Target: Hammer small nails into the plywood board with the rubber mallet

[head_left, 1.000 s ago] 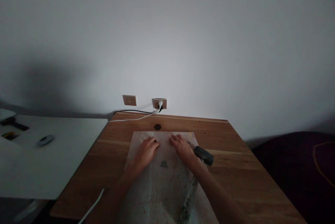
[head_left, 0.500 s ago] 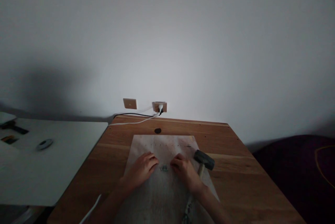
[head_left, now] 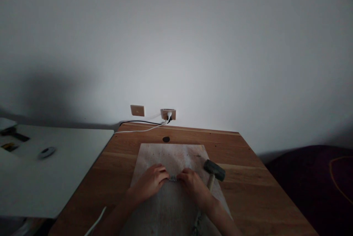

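A pale board [head_left: 171, 157] lies on a wooden table [head_left: 248, 192], with a row of small dark dots near its far edge. A small cluster of metal nails [head_left: 173, 178] rests on the board. My left hand [head_left: 150, 183] and my right hand [head_left: 193, 182] lie on the board on either side of the nails, fingers curled and fingertips touching the cluster. Whether either hand has picked up a nail is hidden. A hammer [head_left: 214, 171] with a dark head and wooden handle lies just right of my right hand.
A white table [head_left: 55, 169] stands at the left with a tape roll [head_left: 46, 151] and small dark items. A wall socket [head_left: 168, 113] holds plugs; cables [head_left: 138, 130] run along the table's far edge. A white cable [head_left: 95, 221] hangs at the near left. A dark seat [head_left: 311, 184] is at the right.
Both hands have drawn back from the far edge of the board and closed in on the nails, the fingertips now touching them. The hammer has not moved.
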Demonstrator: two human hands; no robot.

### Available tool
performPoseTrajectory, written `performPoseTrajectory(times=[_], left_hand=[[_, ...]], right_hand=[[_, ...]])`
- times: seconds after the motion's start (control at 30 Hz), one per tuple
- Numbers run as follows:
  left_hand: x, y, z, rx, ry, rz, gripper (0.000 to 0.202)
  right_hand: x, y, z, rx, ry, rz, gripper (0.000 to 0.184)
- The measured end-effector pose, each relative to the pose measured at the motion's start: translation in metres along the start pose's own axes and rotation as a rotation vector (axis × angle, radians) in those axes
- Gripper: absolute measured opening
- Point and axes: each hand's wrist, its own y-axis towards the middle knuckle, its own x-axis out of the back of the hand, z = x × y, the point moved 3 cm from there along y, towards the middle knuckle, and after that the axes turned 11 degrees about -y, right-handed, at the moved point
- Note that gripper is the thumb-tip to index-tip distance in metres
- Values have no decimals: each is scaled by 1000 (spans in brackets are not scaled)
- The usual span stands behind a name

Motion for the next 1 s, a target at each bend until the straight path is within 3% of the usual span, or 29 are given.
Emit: performPoseTrajectory(times=[0.4, 1.0], left_hand=[[0, 3, -4, -5, 32, 23, 19], [1, 7, -7, -100, 19, 9, 26]], right_hand=[[8, -1, 10, 17, -27, -20, 27], [5, 3, 12, 93, -5, -11, 35]])
